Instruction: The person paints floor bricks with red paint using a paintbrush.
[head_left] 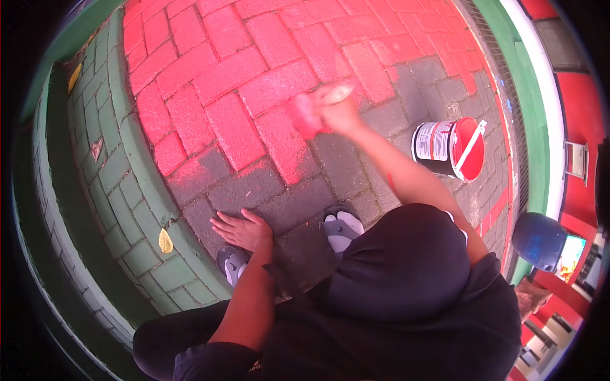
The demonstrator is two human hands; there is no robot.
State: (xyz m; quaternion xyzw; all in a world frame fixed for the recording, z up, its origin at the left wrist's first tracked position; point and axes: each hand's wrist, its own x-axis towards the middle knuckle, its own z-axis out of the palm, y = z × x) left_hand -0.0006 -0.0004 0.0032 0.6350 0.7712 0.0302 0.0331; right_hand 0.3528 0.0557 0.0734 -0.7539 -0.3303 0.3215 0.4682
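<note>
My right hand (340, 114) is closed around the handle of a paintbrush (308, 114), whose bristle end is blurred over freshly red pavers (279, 70). Flat on the bare grey pavers (254, 190), with fingers spread, lies my left hand (244, 230), holding nothing. To the right of my right forearm stands a paint bucket (435, 145) with a red inside and a white handle across its mouth.
My sandalled feet (342, 230) are on unpainted pavers. A green curb (143, 165) and green bricks with fallen leaves (166, 240) run along the left. At the right are a drain grate (518, 127) and a dark blue rounded object (539, 241).
</note>
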